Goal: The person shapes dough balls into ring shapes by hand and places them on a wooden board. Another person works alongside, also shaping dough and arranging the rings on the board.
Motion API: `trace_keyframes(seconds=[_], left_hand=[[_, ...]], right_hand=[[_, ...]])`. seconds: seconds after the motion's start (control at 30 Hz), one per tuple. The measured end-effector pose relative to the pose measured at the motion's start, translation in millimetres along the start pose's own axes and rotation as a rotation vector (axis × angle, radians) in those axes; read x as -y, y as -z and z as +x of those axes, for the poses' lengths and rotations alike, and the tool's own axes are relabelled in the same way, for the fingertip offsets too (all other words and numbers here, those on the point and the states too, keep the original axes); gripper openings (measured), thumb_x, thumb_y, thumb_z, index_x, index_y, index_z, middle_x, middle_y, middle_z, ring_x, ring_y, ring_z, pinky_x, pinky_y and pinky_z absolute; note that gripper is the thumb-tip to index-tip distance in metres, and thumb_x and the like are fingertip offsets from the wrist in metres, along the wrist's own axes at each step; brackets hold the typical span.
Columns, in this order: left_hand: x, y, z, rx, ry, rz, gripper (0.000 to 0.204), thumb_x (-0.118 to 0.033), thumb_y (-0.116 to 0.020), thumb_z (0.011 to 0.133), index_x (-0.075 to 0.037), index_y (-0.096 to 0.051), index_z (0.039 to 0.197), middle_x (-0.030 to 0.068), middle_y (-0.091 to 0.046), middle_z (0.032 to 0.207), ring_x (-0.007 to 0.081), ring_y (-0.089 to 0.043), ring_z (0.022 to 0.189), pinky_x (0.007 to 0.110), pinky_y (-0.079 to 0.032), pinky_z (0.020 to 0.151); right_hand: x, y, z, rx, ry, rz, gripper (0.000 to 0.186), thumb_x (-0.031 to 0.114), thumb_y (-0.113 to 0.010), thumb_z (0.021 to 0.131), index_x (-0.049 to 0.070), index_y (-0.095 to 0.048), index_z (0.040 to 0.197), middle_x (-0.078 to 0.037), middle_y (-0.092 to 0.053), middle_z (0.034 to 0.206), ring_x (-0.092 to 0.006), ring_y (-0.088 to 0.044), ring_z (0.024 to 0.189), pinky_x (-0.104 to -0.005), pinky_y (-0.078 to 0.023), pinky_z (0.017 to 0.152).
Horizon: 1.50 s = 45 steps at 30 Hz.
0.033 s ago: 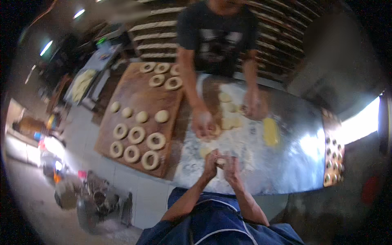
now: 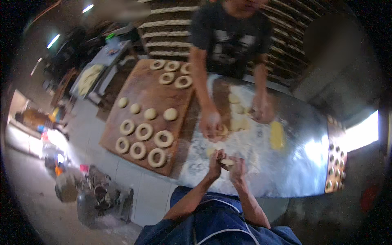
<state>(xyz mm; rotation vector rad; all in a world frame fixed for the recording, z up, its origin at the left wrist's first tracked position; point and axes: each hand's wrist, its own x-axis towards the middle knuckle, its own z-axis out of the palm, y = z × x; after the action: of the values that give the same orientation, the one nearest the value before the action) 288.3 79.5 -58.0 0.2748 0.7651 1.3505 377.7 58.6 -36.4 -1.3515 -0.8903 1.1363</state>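
Note:
Above the near edge of a floured metal worktop (image 2: 294, 163), my left hand (image 2: 215, 165) and my right hand (image 2: 237, 169) are closed around a small pale piece of dough (image 2: 227, 162). The fingers hide part of it, so its full shape cannot be made out. Just beyond my left hand, another pale yellow dough piece (image 2: 211, 151) rests on the flour. Across from me, a person's hands (image 2: 211, 125) work over the same flour, beside flattened dough (image 2: 240, 124) and several small dough lumps (image 2: 234, 98).
To the left lies a wooden board (image 2: 139, 87) with several dough rings (image 2: 143, 131) and round dough balls (image 2: 150, 113). A yellow slab (image 2: 277, 135) sits right of the flour. At the far right stands a tray (image 2: 329, 185) of small pieces. Buckets and containers (image 2: 85, 204) crowd the lower-left floor.
The whole view has shifted, so most things appear farther right. More of the dough shows between my hands, and my fingers have changed position around it.

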Motion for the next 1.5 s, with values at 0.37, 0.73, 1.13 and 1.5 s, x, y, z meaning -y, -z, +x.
trace_keyframes(seconds=[0.37, 0.73, 1.13, 1.5], left_hand=[[-98.4, 52.8, -0.5, -0.003, -0.261, 0.386, 0.033, -0.032, -0.044, 0.097, -0.004, -0.052, 0.082, 0.0099, -0.052, 0.064, 0.0157, -0.054, 0.059, 0.034, -0.046, 0.055], [-209.2, 136.2, -20.5, -0.101, -0.763, 1.262, 0.020, -0.020, -0.057, 0.085, -0.006, -0.047, 0.074, 0.0124, -0.050, 0.067, 0.0232, -0.052, 0.061, 0.038, -0.042, 0.056], [-301.6, 196.7, -31.9, -0.205, -0.658, 0.560, 0.028, -0.026, -0.046, 0.094, -0.007, -0.043, 0.074, 0.0043, -0.044, 0.065, 0.0170, -0.046, 0.062, 0.033, -0.039, 0.055], [-362.1, 245.5, -40.4, -0.477, -0.662, 1.198, 0.026, -0.025, -0.045, 0.093, -0.007, -0.055, 0.077, 0.0029, -0.053, 0.069, 0.0133, -0.054, 0.063, 0.028, -0.043, 0.056]], right_hand=[[-12.4, -72.1, 12.5, 0.352, 0.111, -0.427, 0.036, 0.032, -0.048, 0.096, -0.002, -0.059, 0.088, -0.013, -0.055, 0.068, -0.0251, -0.053, 0.061, -0.0381, -0.043, 0.055], [6.4, -194.3, -21.4, 0.623, 0.886, -0.619, 0.056, 0.040, -0.032, 0.100, -0.004, -0.061, 0.083, -0.019, -0.060, 0.078, -0.0334, -0.055, 0.066, -0.0454, -0.044, 0.064], [37.9, -328.9, -42.8, 0.995, 0.286, -0.513, 0.046, 0.045, -0.046, 0.090, 0.004, -0.051, 0.068, -0.012, -0.047, 0.061, -0.0279, -0.045, 0.054, -0.0437, -0.035, 0.052], [59.8, -410.6, -51.0, 1.202, 0.496, -0.646, 0.040, 0.034, -0.041, 0.094, 0.004, -0.053, 0.071, -0.019, -0.053, 0.066, -0.0383, -0.053, 0.060, -0.0484, -0.039, 0.055]])
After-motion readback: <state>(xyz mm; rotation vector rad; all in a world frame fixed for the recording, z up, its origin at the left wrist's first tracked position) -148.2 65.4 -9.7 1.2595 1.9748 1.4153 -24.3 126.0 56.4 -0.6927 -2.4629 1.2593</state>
